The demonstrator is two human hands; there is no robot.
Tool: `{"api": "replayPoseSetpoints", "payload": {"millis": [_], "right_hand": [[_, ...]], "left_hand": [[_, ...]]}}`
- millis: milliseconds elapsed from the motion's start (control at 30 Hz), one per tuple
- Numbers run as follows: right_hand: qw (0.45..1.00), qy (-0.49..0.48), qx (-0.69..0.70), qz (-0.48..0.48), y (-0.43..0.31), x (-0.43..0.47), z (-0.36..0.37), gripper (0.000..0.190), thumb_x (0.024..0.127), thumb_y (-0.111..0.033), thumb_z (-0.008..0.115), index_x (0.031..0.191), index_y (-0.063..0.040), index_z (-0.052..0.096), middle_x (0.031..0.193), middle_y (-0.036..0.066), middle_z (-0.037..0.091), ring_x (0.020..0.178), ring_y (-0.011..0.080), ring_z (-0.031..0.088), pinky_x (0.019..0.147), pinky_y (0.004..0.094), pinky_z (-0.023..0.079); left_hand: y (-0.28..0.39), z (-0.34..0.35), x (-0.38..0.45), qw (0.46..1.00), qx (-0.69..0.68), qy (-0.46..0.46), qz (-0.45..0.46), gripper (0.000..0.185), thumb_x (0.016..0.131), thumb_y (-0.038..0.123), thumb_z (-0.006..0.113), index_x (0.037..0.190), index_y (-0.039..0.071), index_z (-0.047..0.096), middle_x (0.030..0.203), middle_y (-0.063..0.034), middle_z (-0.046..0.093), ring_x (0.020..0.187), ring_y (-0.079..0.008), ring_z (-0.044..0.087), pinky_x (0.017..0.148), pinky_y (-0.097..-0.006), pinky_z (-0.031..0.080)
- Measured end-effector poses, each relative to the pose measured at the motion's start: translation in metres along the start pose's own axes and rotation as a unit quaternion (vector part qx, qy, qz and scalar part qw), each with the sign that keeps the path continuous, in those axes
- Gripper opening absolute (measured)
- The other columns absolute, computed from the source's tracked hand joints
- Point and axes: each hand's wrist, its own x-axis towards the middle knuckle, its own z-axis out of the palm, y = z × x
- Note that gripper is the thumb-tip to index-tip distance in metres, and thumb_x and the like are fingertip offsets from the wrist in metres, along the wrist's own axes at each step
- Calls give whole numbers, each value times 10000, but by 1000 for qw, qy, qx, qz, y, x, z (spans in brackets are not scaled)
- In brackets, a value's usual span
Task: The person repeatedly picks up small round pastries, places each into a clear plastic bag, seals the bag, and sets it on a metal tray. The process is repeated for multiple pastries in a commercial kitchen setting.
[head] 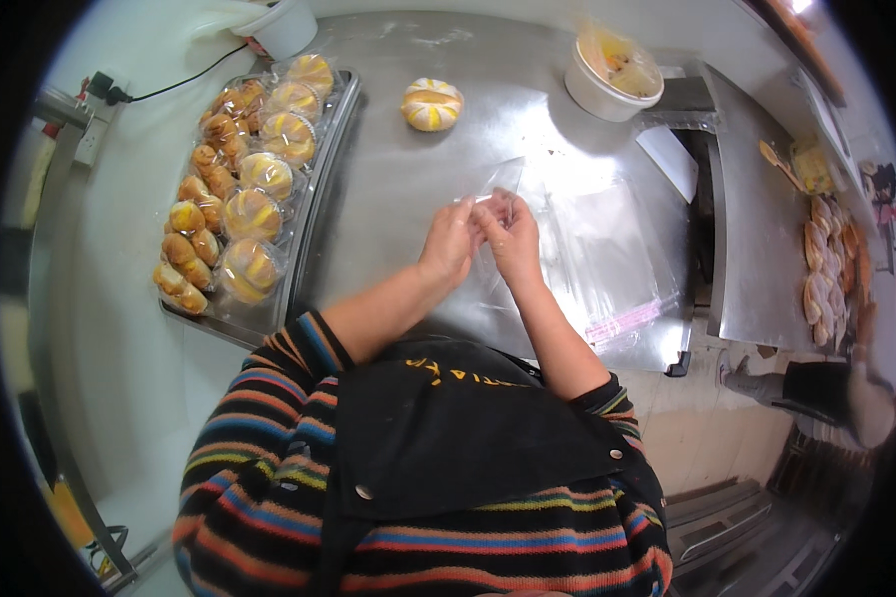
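My left hand [452,237] and my right hand [509,231] meet over the steel table [377,201], fingers pinching a clear plastic bag [504,177]. To the right of them lies a pile of clear plastic bags [605,231] with a pink strip along the near end. Beyond my hands, one round bun with yellow and white stripes [432,105] sits unwrapped on the table. On the left, a dark tray [299,254] holds several wrapped striped buns [252,215] and several wrapped brown rolls [224,138].
A white tub [614,82] with a plastic liner stands at the back right; another white bucket [287,30] is at the back left. A second steel table [761,261] at the right carries braided loaves [821,269] and a wooden spoon [780,164]. A person [821,388] stands beyond it.
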Motion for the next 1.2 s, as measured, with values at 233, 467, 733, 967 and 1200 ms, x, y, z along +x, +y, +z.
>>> {"api": "replayPoseSetpoints", "payload": {"millis": [233,467,733,967,1200], "right_hand": [[998,6,61,-19,-10,20,19,211,878,-13,530,1077,31,579,854,51,627,786,89,575,712,222,458],[957,-137,254,33,23,42,61,185,834,-74,589,1004,-1,601,813,17,603,727,109,552,673,237,455],[875,-383,-219,199,96,127,-4,309,739,-250,713,911,7,695,771,108,684,714,175,646,708,314,505],[925,15,-380,20,68,264,50,650,703,-480,734,1097,26,630,1016,152,671,954,248,640,826,321,490],[910,-148,-362,136,79,314,92,807,610,-554,769,1033,115,614,936,162,662,760,217,639,680,298,501]], "left_hand": [[50,-20,-15,899,342,24,274,284,913,113,475,1141,-11,591,1106,-149,611,998,-236,609,831,-329,496],[50,-50,-17,610,633,-15,477,315,751,-13,601,1044,90,658,769,-100,553,661,-276,551,613,-333,474],[66,-133,25,773,516,196,313,180,819,-33,550,935,19,677,673,-45,477,582,-137,475,532,-268,378],[66,-156,34,812,465,234,264,123,825,-6,574,896,13,674,647,-53,454,559,-137,452,524,-273,365],[60,-158,32,792,531,192,230,96,786,35,620,872,51,661,706,-69,507,577,-194,516,537,-307,404]]}}
